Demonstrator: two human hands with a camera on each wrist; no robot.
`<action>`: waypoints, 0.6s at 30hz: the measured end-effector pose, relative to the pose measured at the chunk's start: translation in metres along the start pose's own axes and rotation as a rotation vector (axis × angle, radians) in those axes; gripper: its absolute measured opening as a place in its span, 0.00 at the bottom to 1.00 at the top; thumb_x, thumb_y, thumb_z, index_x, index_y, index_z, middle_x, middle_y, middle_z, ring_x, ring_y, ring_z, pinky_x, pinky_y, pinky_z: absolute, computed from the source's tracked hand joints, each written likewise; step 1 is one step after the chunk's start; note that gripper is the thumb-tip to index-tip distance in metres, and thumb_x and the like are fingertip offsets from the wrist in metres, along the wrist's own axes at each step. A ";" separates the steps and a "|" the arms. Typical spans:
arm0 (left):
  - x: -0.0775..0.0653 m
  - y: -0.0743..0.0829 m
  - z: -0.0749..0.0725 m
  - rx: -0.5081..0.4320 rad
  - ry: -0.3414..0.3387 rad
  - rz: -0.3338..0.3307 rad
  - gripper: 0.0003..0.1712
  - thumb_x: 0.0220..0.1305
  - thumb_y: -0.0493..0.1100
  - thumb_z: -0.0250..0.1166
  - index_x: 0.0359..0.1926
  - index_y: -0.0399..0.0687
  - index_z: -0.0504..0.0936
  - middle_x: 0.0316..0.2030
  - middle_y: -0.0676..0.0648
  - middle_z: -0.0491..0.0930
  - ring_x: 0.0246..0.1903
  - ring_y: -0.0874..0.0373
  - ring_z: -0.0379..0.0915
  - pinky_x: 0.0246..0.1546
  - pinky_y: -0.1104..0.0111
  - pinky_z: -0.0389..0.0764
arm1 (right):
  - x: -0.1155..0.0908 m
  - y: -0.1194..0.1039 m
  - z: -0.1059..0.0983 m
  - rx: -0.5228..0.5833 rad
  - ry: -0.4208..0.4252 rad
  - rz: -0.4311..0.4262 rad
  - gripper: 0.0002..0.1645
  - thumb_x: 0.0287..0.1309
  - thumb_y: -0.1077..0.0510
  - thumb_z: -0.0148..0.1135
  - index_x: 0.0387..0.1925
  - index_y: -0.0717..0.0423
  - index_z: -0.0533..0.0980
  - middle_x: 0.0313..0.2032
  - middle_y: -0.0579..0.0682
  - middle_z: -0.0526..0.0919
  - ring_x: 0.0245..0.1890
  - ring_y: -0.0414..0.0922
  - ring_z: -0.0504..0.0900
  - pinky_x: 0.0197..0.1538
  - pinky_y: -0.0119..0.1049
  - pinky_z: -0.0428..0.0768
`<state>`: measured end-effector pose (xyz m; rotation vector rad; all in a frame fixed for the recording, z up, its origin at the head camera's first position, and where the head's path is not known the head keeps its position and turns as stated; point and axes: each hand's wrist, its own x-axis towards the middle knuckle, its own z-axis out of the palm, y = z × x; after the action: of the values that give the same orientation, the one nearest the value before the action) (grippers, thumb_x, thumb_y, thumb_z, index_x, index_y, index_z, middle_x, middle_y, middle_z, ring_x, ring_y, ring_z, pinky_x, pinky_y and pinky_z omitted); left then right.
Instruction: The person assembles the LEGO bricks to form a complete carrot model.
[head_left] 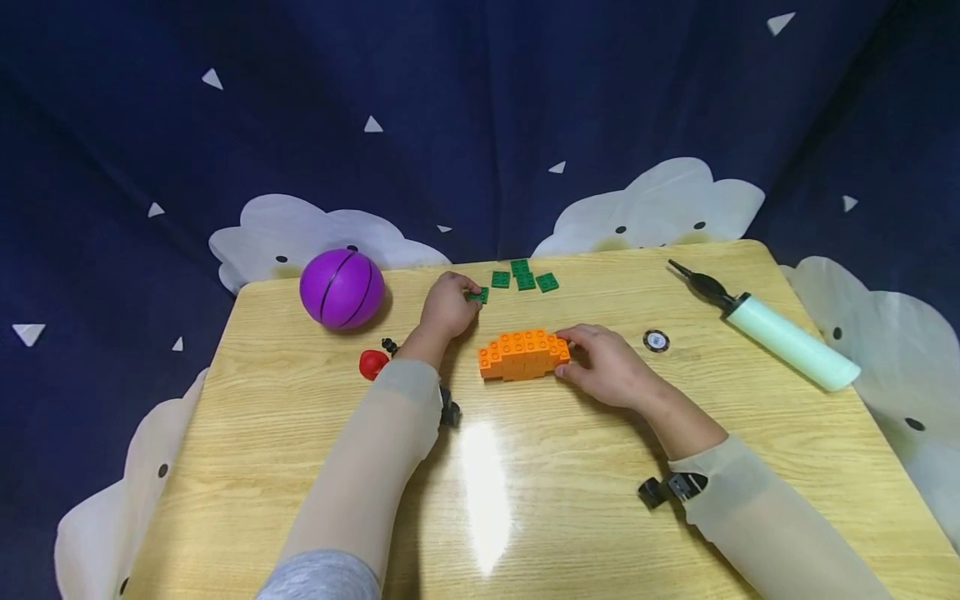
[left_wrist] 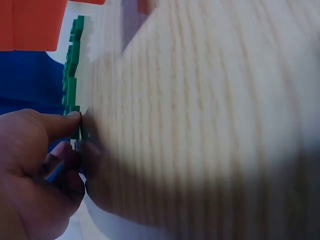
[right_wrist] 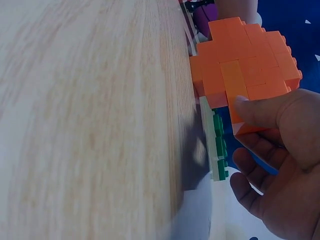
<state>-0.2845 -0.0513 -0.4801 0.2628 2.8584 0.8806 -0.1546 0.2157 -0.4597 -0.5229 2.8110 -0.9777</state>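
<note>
In the head view my right hand grips the right end of a stepped block built of orange toy bricks. Its thumb lies against the near face, as the right wrist view of the orange block shows. Farther back and to the left, my left hand pinches a flat green toy brick at the tabletop between thumb and finger. Several more green bricks lie just right of it, near the table's back edge.
A purple ball stands at the back left of the wooden table. A red object lies beside the left forearm. To the right are a round chip and a pale green hand pump with a black nozzle.
</note>
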 end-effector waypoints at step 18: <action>-0.030 -0.006 -0.005 -0.175 0.064 0.033 0.12 0.66 0.45 0.73 0.48 0.50 0.84 0.43 0.47 0.84 0.43 0.51 0.76 0.50 0.59 0.77 | -0.003 0.003 0.005 -0.007 0.039 -0.018 0.33 0.63 0.54 0.73 0.66 0.62 0.76 0.61 0.59 0.81 0.60 0.58 0.78 0.63 0.56 0.75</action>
<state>-0.2572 -0.0645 -0.4770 0.2662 2.8179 1.1581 -0.1516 0.2162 -0.4652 -0.5371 2.8497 -0.9919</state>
